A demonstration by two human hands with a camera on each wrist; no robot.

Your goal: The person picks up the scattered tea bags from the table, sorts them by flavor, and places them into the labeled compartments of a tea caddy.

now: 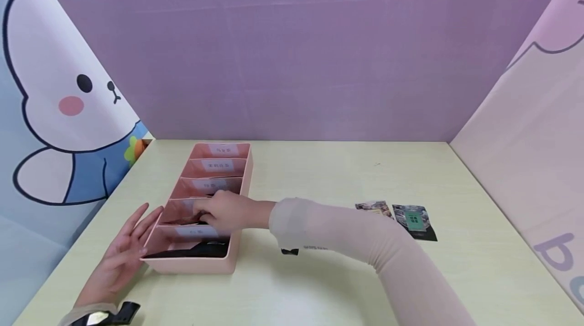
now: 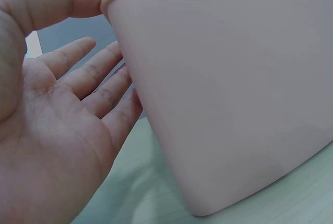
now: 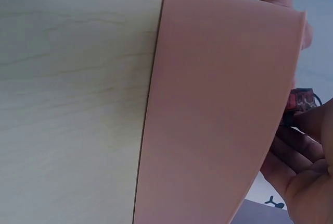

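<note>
A long pink divided box (image 1: 191, 266) stands on the left of the table, with white labels on its compartment walls. My right hand (image 1: 230, 212) reaches into the second compartment from the front. In the right wrist view its fingers pinch a red and black packet (image 3: 302, 99) above the box's rim. My left hand (image 1: 120, 260) is at the box's front left corner. Its fingers are extended against the side wall, and the thumb touches the rim, as the left wrist view shows. Black packets (image 1: 196, 250) lie in the front compartment.
Two printed packets lie on the right of the table: a dark one with a green label (image 1: 414, 220), and another (image 1: 375, 208) partly behind my right sleeve. A small black piece (image 1: 289, 252) peeks out under that forearm. A purple backdrop (image 1: 301, 62) rises behind the table.
</note>
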